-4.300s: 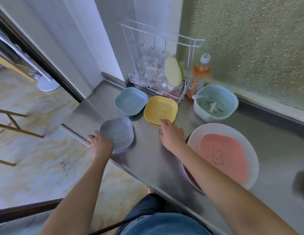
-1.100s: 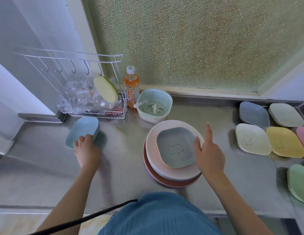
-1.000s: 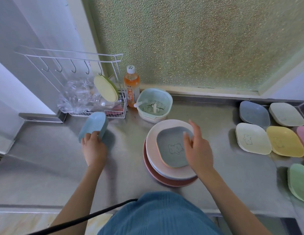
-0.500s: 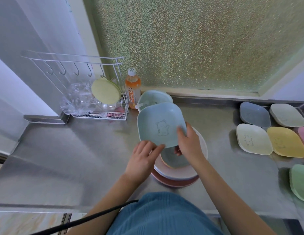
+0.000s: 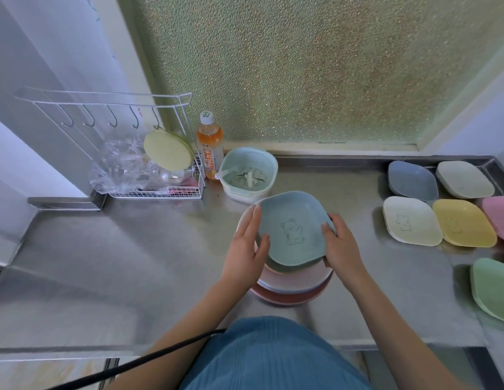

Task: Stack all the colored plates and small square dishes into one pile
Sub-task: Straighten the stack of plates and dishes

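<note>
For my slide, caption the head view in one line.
Both hands, left hand and right hand, settle a light blue square dish onto the plate pile on a steel counter.

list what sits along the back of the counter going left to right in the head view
wire rack → orange bottle → pale green strainer bowl → grey-blue square dish → pale grey square dish
</note>
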